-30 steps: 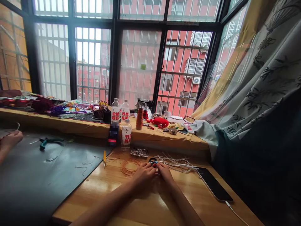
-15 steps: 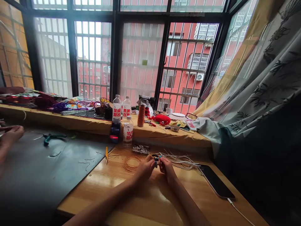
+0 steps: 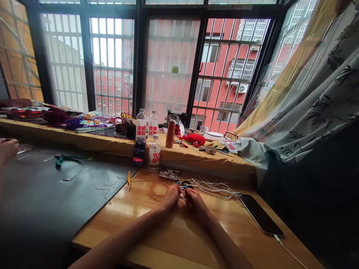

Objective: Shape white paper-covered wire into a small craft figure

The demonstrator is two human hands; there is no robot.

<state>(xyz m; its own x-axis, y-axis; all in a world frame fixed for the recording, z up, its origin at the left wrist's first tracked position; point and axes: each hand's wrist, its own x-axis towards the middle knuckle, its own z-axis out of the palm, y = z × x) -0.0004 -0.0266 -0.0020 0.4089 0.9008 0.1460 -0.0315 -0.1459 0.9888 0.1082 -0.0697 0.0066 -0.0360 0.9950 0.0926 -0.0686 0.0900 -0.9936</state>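
Note:
My left hand [image 3: 171, 195] and my right hand [image 3: 194, 198] meet above the wooden table, fingertips pinched close together. Something small and pale shows between them, too small to name. Just behind my fingers lies a black ring-shaped thing [image 3: 185, 183], partly hidden. To the right spreads a loose bunch of white wires or cords [image 3: 220, 192], its near ends close to my right fingers. A coil of copper-coloured wire [image 3: 157, 191] rests beside my left hand. Beyond it sits a clear tray of small metallic pieces [image 3: 169, 174].
A phone [image 3: 262, 215] with a white cable lies at the right edge. Yellow-handled tweezers or a similar tool [image 3: 129, 181] lie left of the coil. Pliers [image 3: 67, 160] are on the grey mat, near another person's hand [image 3: 8, 149]. Bottles [image 3: 154, 153] and a thread spool [image 3: 170, 134] stand behind.
My two hands have shifted slightly and their fingertips have changed position, showing more of the black ring-shaped thing. The other person's hand has moved left. The view has tilted a little.

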